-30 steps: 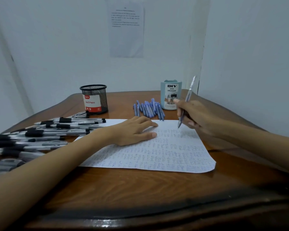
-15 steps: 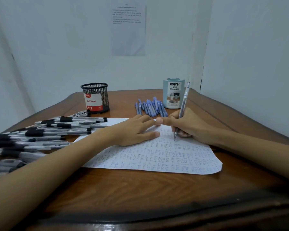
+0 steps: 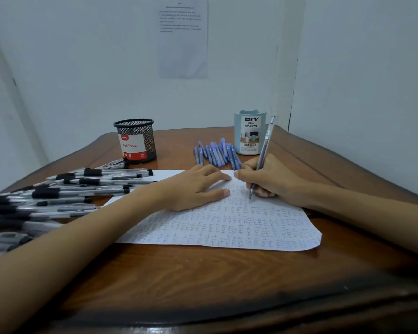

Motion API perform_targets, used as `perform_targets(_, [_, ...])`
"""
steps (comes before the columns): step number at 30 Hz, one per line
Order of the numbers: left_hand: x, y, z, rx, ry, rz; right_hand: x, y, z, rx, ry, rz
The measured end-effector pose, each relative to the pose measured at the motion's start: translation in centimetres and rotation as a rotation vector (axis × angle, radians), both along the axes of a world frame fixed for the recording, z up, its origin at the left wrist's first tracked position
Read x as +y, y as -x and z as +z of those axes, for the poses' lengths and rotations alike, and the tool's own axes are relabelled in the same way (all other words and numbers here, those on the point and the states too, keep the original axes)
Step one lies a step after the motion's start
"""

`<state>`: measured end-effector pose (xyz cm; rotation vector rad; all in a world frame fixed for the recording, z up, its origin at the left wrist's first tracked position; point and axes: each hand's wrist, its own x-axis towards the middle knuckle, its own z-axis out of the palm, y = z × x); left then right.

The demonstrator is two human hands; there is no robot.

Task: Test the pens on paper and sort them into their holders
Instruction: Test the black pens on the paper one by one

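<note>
A white sheet of paper (image 3: 239, 227), covered in small blue test marks, lies on the wooden table (image 3: 203, 280). My right hand (image 3: 273, 182) grips a clear blue pen (image 3: 263, 150) upright, its tip touching the paper's upper part. My left hand (image 3: 198, 189) lies flat on the sheet, fingers spread, holding nothing. Several black-grip pens (image 3: 65, 191) are piled at the left. Several blue pens (image 3: 217, 153) lie between the black mesh holder (image 3: 135, 141) and the light-blue desk organizer (image 3: 250, 133).
White walls close in the table at the back and right. A printed sheet (image 3: 182, 39) hangs on the back wall. The table's dark curved front edge (image 3: 203, 319) runs along the bottom of the view.
My right hand has come down and leftward from above the paper's right part, bringing the pen tip onto the sheet beside my left fingertips. The left hand has stayed put.
</note>
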<state>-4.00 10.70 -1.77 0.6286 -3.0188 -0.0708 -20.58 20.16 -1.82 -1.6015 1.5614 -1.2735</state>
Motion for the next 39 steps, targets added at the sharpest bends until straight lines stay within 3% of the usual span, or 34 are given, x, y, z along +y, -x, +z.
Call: perform_targets(39, [-0.38,0.05,-0.3,0.009,0.009,-0.009,-0.55,0.17,-0.46,0.085,0.133,-0.046])
